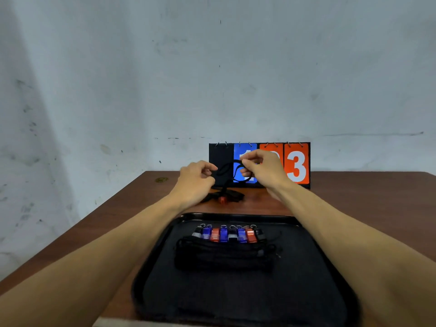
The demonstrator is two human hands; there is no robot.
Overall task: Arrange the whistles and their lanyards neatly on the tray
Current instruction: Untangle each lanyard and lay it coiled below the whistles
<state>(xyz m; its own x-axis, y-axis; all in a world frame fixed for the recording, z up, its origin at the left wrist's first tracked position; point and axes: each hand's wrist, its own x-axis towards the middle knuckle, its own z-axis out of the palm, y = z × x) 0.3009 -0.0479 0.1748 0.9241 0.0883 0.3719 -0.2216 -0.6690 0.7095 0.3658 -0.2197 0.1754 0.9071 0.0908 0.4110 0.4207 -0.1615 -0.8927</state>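
A black tray (247, 303) lies on the table in front of me. Several whistles (228, 234), blue, red, black and grey, stand in a row across its far part, with their black lanyards (224, 256) bundled just in front of them. Beyond the tray a red whistle (222, 199) rests on the table amid a heap of black cord. My left hand (195, 179) and my right hand (262, 167) are raised above it, both pinching a looped black lanyard (227, 169) stretched between them; its cord drops toward the red whistle.
A flip scoreboard (297, 166) with blue and orange number cards stands at the back of the brown wooden table (122, 208), right behind my hands. A stained pale wall rises behind it. A small round mark (161, 179) sits near the table's far left edge.
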